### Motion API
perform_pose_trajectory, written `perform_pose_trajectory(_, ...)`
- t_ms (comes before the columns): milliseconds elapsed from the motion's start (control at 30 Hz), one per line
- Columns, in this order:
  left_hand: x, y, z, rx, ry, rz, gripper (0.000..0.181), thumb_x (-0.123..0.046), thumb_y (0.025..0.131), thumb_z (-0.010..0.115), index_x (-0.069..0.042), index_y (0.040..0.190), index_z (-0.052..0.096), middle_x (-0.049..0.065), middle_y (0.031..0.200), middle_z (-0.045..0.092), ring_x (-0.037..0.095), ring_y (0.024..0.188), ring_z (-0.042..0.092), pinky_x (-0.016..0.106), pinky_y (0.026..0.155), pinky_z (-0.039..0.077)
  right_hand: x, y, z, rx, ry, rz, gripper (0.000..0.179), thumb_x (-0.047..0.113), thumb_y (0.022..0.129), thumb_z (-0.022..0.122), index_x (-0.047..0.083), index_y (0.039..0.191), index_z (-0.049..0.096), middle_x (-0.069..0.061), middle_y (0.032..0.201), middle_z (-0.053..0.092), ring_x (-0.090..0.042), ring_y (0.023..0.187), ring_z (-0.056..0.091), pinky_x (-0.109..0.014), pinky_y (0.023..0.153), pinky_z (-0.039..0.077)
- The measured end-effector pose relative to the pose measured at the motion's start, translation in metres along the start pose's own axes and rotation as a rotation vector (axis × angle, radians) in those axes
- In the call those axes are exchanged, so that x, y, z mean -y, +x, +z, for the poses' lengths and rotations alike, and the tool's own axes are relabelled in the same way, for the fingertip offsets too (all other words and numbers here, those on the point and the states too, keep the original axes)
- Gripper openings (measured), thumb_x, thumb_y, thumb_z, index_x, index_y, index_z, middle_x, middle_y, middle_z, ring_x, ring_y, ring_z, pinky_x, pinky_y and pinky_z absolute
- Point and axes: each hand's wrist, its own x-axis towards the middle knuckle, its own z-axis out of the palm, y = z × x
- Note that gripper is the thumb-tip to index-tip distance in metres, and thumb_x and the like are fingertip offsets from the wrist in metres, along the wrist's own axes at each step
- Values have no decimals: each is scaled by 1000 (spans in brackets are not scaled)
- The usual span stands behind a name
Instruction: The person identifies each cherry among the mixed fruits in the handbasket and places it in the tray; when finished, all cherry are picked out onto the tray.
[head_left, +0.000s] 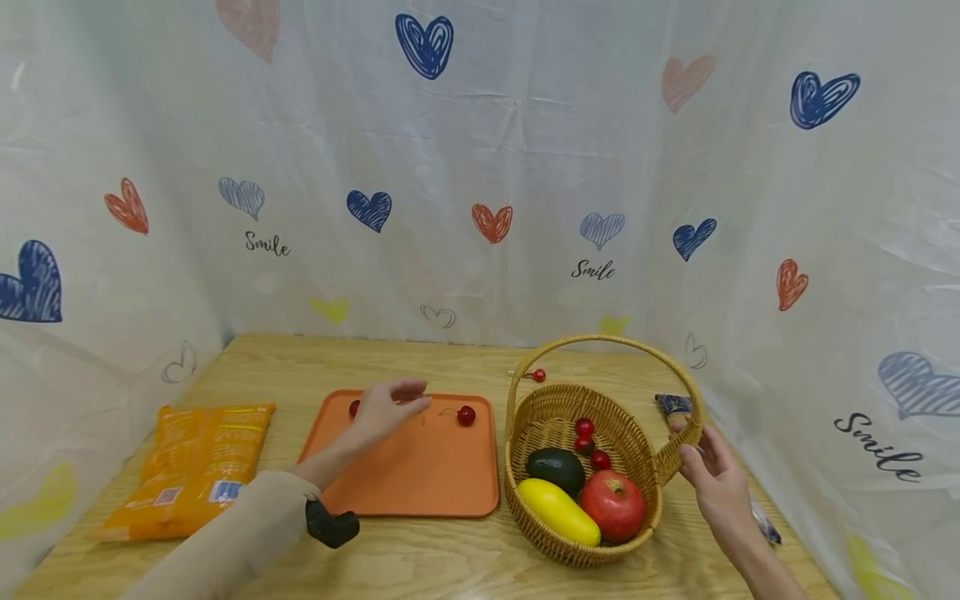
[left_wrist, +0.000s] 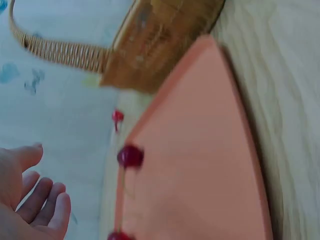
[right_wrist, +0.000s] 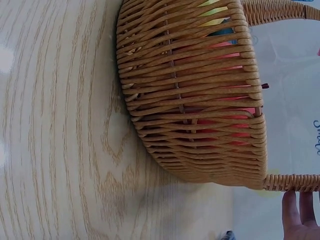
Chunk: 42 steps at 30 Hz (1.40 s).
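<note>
My left hand [head_left: 382, 412] is over the back of an orange tray [head_left: 427, 483], fingers loosely bent with nothing between them. A cherry [head_left: 467, 415] lies on the tray to its right, and another cherry [head_left: 355, 408] shows partly behind the hand. At the right, my right hand [head_left: 720, 487] holds the lower handle of a wicker basket [right_wrist: 195, 100] between thumb and fingers. Inside the basket are an avocado [head_left: 556, 472], a yellow mango [head_left: 558, 512], a pomegranate [head_left: 613, 507] and three cherries [head_left: 584, 445]. The basket stands on the wooden table.
An orange packet [head_left: 198, 467] lies left of the tray. Behind the basket is one more cherry [head_left: 539, 375]. A dark blue wrapper [head_left: 672, 404] lies beyond my right hand, and another small wrapper [head_left: 767, 525] lies beside the right forearm. Heart-printed curtains [head_left: 480, 283] surround the table.
</note>
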Motion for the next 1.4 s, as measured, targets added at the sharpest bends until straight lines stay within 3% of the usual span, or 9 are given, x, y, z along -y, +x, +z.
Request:
perform_pose_trajectory(167, -30, -8, 34, 135, -99, 42, 32, -18, 87, 71, -7, 116, 67, 9, 109, 66, 23, 102, 61, 35, 81, 52, 0, -1, -2, 1, -19, 17, 40, 12, 100, 46, 10, 139, 40, 13, 123, 52, 2, 111, 50, -14, 81, 47)
perform_pose_trajectory(367, -64, -29, 70, 404, -247, 157, 33, -16, 87, 69, 1, 116, 65, 12, 107, 65, 24, 100, 62, 29, 83, 51, -1, 0, -4, -2, -19, 3, 39, 11, 100, 46, 8, 139, 41, 11, 122, 52, 2, 111, 51, -15, 82, 47)
perform_pose_trajectory(500, -79, -40, 87, 476, -297, 150, 29, -13, 86, 70, -1, 112, 67, 12, 107, 65, 19, 98, 63, 26, 82, 51, -2, 2, -5, 5, -6, -20, 38, 8, 100, 45, 5, 138, 41, 9, 122, 52, 0, 112, 51, -16, 84, 47)
perform_pose_trajectory(700, -88, -40, 108, 492, -272, 166, 26, -13, 86, 70, -5, 110, 69, 12, 107, 66, 13, 94, 63, 23, 80, 51, -1, 4, -7, 7, -14, -28, 37, 8, 100, 45, 5, 137, 42, 8, 120, 53, -1, 111, 52, -16, 83, 47)
perform_pose_trajectory(933, -97, -28, 134, 435, -203, 183, 24, -20, 86, 72, -11, 108, 71, -1, 100, 68, 6, 90, 63, 21, 77, 50, 2, 5, -6, 23, -41, -18, 42, 11, 100, 46, 7, 141, 38, 12, 122, 52, 2, 112, 50, -15, 83, 47)
perform_pose_trajectory(1067, -104, -20, 148, 415, -182, 194, 24, -20, 85, 72, -10, 107, 71, -3, 98, 68, 5, 88, 63, 20, 74, 51, 2, 5, -7, 18, -46, -11, 44, 13, 100, 46, 7, 143, 36, 15, 123, 52, 4, 112, 49, -14, 83, 46)
perform_pose_trajectory(1300, -109, -4, 173, 364, -140, 145, 21, -18, 86, 72, -13, 107, 71, -4, 96, 68, 4, 85, 62, 21, 71, 51, 0, 4, -5, 12, 14, -26, 42, 10, 100, 47, 3, 140, 37, 5, 124, 52, 0, 114, 50, -16, 84, 47)
perform_pose_trajectory(1400, -107, 3, 185, 332, -113, 130, 21, -17, 85, 72, -12, 105, 72, -4, 93, 68, 4, 83, 61, 21, 70, 50, -3, 1, -4, 9, 7, 0, 45, 11, 100, 47, 0, 142, 33, 8, 124, 52, 2, 113, 50, -16, 83, 47)
